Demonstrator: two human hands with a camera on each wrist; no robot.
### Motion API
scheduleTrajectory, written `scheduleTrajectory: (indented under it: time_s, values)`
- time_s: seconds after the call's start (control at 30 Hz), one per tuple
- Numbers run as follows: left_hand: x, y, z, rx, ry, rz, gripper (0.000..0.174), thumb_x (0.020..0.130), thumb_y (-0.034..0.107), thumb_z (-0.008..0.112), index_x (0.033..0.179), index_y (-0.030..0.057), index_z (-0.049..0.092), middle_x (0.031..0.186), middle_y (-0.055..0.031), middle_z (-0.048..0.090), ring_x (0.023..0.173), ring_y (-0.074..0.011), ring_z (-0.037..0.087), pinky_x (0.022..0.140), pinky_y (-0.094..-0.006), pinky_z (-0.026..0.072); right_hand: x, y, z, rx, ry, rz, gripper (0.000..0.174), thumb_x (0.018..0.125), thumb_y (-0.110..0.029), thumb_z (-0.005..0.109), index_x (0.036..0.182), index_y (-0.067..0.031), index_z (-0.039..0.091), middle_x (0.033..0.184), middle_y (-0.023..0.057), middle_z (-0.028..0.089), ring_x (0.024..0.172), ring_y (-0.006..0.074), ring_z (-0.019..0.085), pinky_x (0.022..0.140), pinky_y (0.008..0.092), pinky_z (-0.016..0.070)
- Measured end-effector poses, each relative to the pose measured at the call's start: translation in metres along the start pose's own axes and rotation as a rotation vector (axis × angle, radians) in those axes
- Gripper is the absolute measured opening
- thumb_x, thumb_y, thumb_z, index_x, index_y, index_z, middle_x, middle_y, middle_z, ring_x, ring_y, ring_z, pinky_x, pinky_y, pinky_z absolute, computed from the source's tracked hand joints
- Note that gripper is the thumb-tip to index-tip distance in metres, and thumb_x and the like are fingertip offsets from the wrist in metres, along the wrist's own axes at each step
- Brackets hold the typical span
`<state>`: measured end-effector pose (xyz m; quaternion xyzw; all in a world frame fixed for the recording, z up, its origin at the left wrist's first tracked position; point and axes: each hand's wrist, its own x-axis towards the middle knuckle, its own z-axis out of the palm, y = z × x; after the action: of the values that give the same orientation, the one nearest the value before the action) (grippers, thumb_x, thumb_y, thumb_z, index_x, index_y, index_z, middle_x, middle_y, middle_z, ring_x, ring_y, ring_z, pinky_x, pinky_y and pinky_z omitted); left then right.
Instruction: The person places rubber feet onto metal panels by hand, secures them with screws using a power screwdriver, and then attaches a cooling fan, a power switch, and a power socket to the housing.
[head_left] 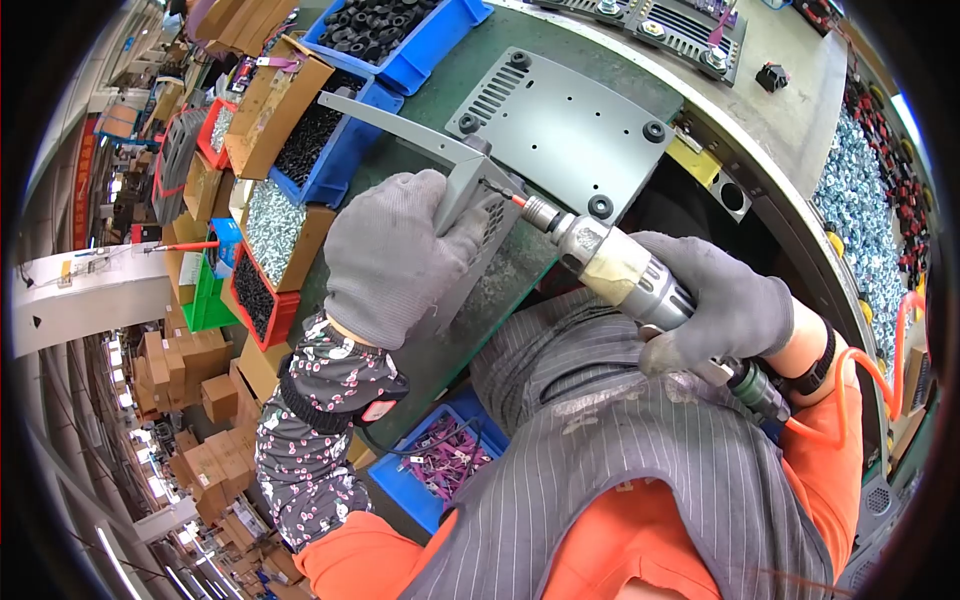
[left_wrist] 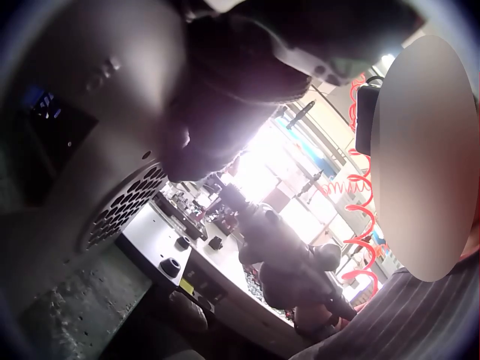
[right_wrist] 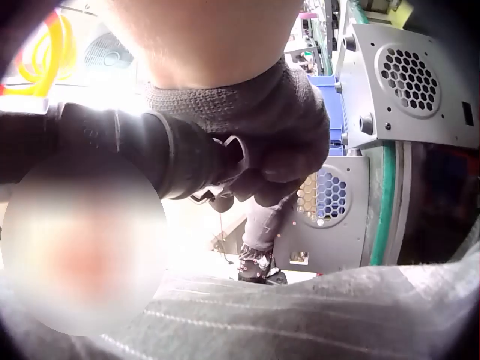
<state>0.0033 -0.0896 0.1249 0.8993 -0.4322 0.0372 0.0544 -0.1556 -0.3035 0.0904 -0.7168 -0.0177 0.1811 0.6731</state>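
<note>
My gloved left hand (head_left: 390, 260) grips a bent grey metal panel (head_left: 462, 188) by its folded edge, tilted over the green bench. The panel's honeycomb vent shows large in the left wrist view (left_wrist: 127, 206). In my gloved right hand (head_left: 730, 300) is an air screwdriver (head_left: 625, 270), fingers wrapped round its body. Its thin bit, with a red collar, points left, and the tip meets the panel's folded corner beside the left hand. A second grey panel (head_left: 560, 130) with black rubber feet lies flat on the bench beyond the tool.
Blue bins of black parts (head_left: 385, 35) and a box of silver screws (head_left: 272, 225) line the left. A blue bin of purple-handled pieces (head_left: 445, 460) sits below the bench edge. An orange air hose (head_left: 845, 400) loops at the right, near a heap of metal fasteners (head_left: 850, 190).
</note>
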Motion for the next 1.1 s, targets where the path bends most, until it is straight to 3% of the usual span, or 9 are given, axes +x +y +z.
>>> scheduleTrajectory:
  time_s: [0.1,0.2,0.27,0.43,0.6,0.77,0.87,0.97,1.1]
  values:
    - [-0.005,-0.017,-0.002,-0.122,-0.001,0.037,0.028,0.083,0.031,0.062,0.081,0.0034,0.060,0.066,-0.0095,0.054,0.064,-0.0262,0.056,0.057,-0.0379,0.0432,-0.006,-0.003,-0.007,-0.053,-0.008,0.018,0.066,0.063,-0.022,0.075,0.119,0.0022,0.048,0.089,0.0115,0.060,0.081,0.0186,0.058,0.074,0.0318,0.0471]
    - [-0.024,-0.095,-0.015,-0.925,-0.106,-0.373,0.025,0.094,0.019,0.042,0.103,0.0034,0.059,0.072,0.0030,0.049,0.064,-0.0053,0.048,0.059,-0.0228,0.0428,-0.021,-0.005,-0.015,0.059,-0.036,0.080,0.071,0.060,-0.021,0.077,0.120,0.0022,0.048,0.087,0.0044,0.059,0.078,0.0133,0.056,0.071,0.0286,0.0466]
    - [-0.048,-0.162,-0.017,-1.135,0.128,-0.633,0.028,0.087,0.004,0.039,0.111,-0.0030,0.053,0.090,-0.0028,0.052,0.072,-0.0094,0.053,0.069,-0.0240,0.0490,-0.033,-0.005,-0.021,0.058,0.018,0.179,0.080,0.052,-0.030,0.081,0.119,0.0015,0.050,0.089,0.0031,0.059,0.077,0.0101,0.054,0.070,0.0267,0.0453]
    - [-0.122,-0.291,-0.014,-0.930,0.430,-0.954,0.038,0.082,-0.006,0.041,0.118,-0.0058,0.052,0.095,-0.0088,0.060,0.080,-0.0140,0.060,0.070,-0.0262,0.0534,-0.059,0.021,-0.027,0.086,0.334,0.384,0.088,0.046,-0.031,0.079,0.122,0.0034,0.048,0.081,-0.0016,0.052,0.068,0.0093,0.047,0.063,0.0215,0.0390]
    - [-0.147,-0.304,-0.009,-0.246,0.275,-1.239,0.043,0.087,0.024,0.060,0.126,0.0072,0.053,0.102,-0.0113,0.065,0.089,-0.0170,0.063,0.073,-0.0295,0.0513,-0.083,0.042,-0.050,0.000,0.401,0.472,0.077,0.050,-0.021,0.074,0.120,0.0018,0.051,0.084,-0.0003,0.053,0.074,0.0106,0.049,0.068,0.0223,0.0403]
    - [-0.157,-0.302,-0.011,-0.509,0.502,-0.904,0.038,0.087,0.020,0.058,0.119,0.0002,0.057,0.101,-0.0078,0.064,0.088,-0.0178,0.059,0.078,-0.0290,0.0460,-0.098,0.054,-0.085,-0.007,0.374,0.601,0.056,0.063,-0.021,0.068,0.114,-0.0030,0.055,0.085,0.0033,0.057,0.075,0.0121,0.054,0.068,0.0246,0.0446]
    - [-0.130,-0.214,-0.007,-0.696,0.220,-0.811,0.030,0.088,0.010,0.050,0.116,0.0017,0.057,0.098,-0.0035,0.063,0.065,-0.0050,0.051,0.052,-0.0143,0.0356,-0.097,0.064,-0.103,-0.187,0.377,0.700,0.055,0.065,-0.026,0.070,0.113,-0.0045,0.056,0.084,0.0047,0.060,0.069,0.0127,0.056,0.063,0.0283,0.0470]
    - [-0.124,-0.157,0.022,-0.553,0.003,-0.414,0.037,0.080,0.007,0.059,0.116,-0.0019,0.056,0.101,-0.0081,0.062,0.086,-0.0169,0.060,0.076,-0.0294,0.0489,-0.087,0.077,-0.111,0.109,0.382,0.786,0.036,0.070,-0.024,0.071,0.097,-0.0031,0.060,0.073,0.0050,0.061,0.059,0.0124,0.057,0.053,0.0268,0.0477]
    - [-0.117,-0.102,0.033,-0.461,-0.330,-0.214,0.047,0.072,0.016,0.072,0.114,0.0045,0.055,0.100,-0.0140,0.063,0.090,-0.0238,0.064,0.074,-0.0331,0.0509,-0.068,0.082,-0.108,0.266,0.444,0.793,0.032,0.080,-0.031,0.064,0.093,-0.0015,0.060,0.067,0.0056,0.060,0.046,0.0118,0.054,0.039,0.0239,0.0424]
